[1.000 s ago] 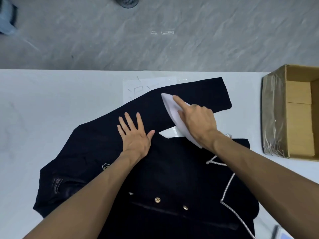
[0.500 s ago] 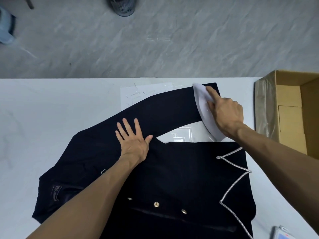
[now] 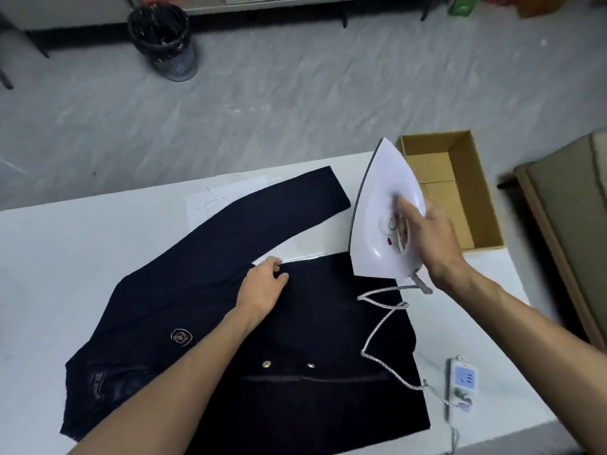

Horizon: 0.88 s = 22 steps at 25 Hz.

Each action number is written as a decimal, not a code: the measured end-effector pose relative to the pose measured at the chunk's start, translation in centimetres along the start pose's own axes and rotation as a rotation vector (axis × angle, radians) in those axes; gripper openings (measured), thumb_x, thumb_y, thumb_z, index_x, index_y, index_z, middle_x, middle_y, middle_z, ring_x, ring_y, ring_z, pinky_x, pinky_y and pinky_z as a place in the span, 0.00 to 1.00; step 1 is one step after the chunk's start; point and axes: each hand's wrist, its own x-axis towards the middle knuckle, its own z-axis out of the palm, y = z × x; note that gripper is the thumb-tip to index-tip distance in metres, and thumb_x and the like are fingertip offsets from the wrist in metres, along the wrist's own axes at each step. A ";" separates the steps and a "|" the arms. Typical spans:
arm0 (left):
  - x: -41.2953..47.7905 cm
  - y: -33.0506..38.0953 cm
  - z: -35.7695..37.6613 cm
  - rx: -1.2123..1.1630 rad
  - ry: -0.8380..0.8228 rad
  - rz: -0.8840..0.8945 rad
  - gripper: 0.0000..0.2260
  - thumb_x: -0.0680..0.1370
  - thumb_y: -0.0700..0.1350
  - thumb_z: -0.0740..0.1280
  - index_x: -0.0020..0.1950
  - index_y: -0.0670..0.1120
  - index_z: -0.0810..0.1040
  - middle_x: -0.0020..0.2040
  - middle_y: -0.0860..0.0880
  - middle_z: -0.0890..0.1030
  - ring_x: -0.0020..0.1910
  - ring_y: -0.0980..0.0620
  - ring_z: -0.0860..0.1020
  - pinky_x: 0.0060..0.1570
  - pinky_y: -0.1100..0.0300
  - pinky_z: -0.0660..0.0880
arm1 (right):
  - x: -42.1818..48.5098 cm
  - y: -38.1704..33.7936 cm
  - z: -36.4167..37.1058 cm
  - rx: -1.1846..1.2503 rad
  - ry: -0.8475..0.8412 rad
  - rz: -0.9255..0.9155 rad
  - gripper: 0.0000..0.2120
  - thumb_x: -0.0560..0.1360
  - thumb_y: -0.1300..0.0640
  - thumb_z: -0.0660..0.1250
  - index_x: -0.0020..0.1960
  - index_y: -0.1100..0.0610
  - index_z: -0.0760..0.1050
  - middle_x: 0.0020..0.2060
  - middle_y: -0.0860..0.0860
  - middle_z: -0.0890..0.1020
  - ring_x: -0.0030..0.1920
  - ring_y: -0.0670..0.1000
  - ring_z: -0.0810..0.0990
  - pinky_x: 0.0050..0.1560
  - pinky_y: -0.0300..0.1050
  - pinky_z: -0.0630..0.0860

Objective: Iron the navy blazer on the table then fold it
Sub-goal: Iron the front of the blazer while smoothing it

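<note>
The navy blazer (image 3: 203, 307) lies spread on the white table (image 3: 65, 257), one sleeve (image 3: 289, 205) stretched toward the far right. A crest badge and gold buttons show on its front. My left hand (image 3: 262, 287) rests at the armpit where sleeve meets body, fingers curled into the cloth. My right hand (image 3: 430, 238) grips the handle of the white iron (image 3: 377, 208), which is tilted and lifted off the blazer beyond the sleeve's end. The iron's braided cord (image 3: 381, 326) trails across the blazer's right side.
An open cardboard box (image 3: 473, 192) sits at the table's far right corner. A white power strip (image 3: 461, 379) lies near the right edge with the cord plugged in. A paper sheet (image 3: 213, 205) lies under the sleeve. On the floor beyond stands a black bin (image 3: 164, 41).
My right hand slid the iron along the sleeve to its cuff, then lifted it off to the right. My left hand moved from flat on the cloth to curled at the armpit.
</note>
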 end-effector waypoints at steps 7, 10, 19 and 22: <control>-5.5 7.7 8.8 0.059 -0.544 0.015 0.21 0.77 0.52 0.71 0.68 0.48 0.72 0.54 0.49 0.81 0.41 0.52 0.80 0.42 0.58 0.77 | -6.8 7.4 -12.3 0.192 0.199 0.090 0.17 0.77 0.43 0.61 0.53 0.56 0.75 0.51 0.51 0.83 0.50 0.48 0.80 0.50 0.45 0.74; -7.4 8.6 13.9 0.287 -0.610 0.009 0.21 0.77 0.56 0.69 0.66 0.46 0.74 0.51 0.45 0.83 0.42 0.46 0.84 0.44 0.54 0.82 | -8.3 11.3 -15.0 0.279 0.239 0.148 0.14 0.78 0.50 0.64 0.60 0.56 0.73 0.53 0.49 0.82 0.45 0.43 0.79 0.39 0.35 0.73; -8.1 12.4 22.8 0.135 -0.274 -0.064 0.08 0.80 0.43 0.65 0.44 0.45 0.82 0.37 0.48 0.84 0.28 0.53 0.78 0.32 0.58 0.78 | -6.2 20.7 -18.0 0.169 0.326 0.145 0.08 0.73 0.53 0.68 0.50 0.48 0.73 0.42 0.46 0.80 0.41 0.49 0.76 0.42 0.54 0.77; -7.9 15.0 24.4 0.138 -0.162 0.004 0.11 0.78 0.42 0.62 0.40 0.48 0.82 0.39 0.52 0.84 0.37 0.51 0.80 0.34 0.60 0.74 | -5.2 22.3 -18.3 0.087 0.323 0.121 0.08 0.73 0.59 0.69 0.49 0.53 0.72 0.40 0.49 0.78 0.38 0.50 0.73 0.43 0.56 0.76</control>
